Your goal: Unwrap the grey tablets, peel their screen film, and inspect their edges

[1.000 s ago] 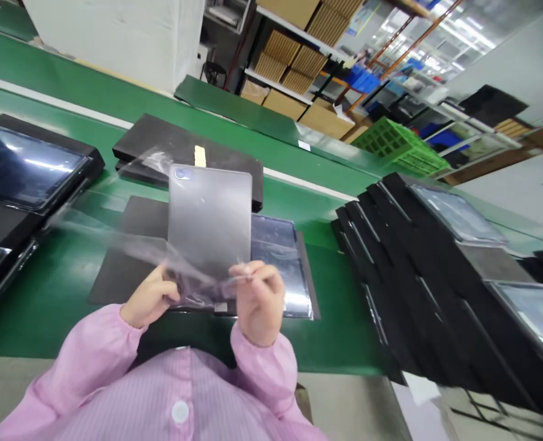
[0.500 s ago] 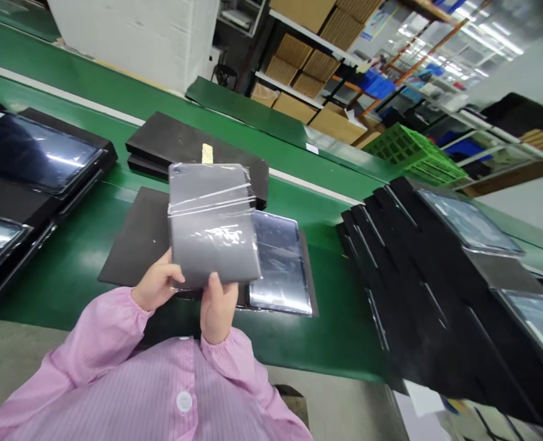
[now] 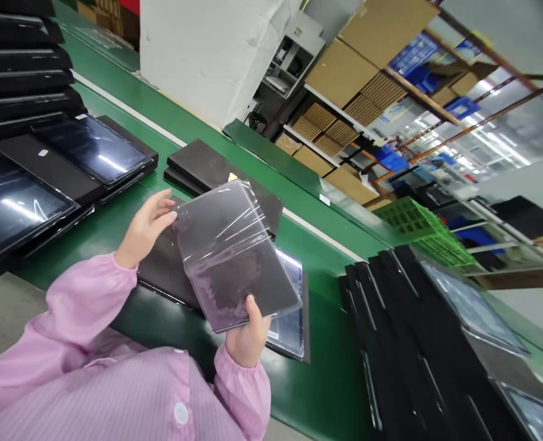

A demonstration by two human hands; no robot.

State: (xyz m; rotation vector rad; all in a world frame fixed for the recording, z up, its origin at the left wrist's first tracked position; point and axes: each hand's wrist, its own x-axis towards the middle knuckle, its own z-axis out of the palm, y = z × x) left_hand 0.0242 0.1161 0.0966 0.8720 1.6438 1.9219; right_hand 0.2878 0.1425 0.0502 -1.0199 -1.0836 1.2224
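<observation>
A grey tablet wrapped in a creased clear plastic bag is held up, tilted, over the green bench. My right hand grips its lower edge, thumb on top and fingers underneath. At the upper left corner, my left hand has thumb and fingertips pinched on the edge of the plastic bag. Beneath lies another tablet, screen up, partly covered by the held one. A black foam sheet sits below my left hand, largely hidden.
Black foam slabs lie behind the held tablet. Tablets on black foam are stacked at left. More black trays with tablets lean at right. Beyond the green bench stand a green crate and shelved cardboard boxes.
The tablet has turned clockwise and tipped. My left hand has shifted from its lower edge to the upper left corner; my right hand keeps hold lower down. The view has swung.
</observation>
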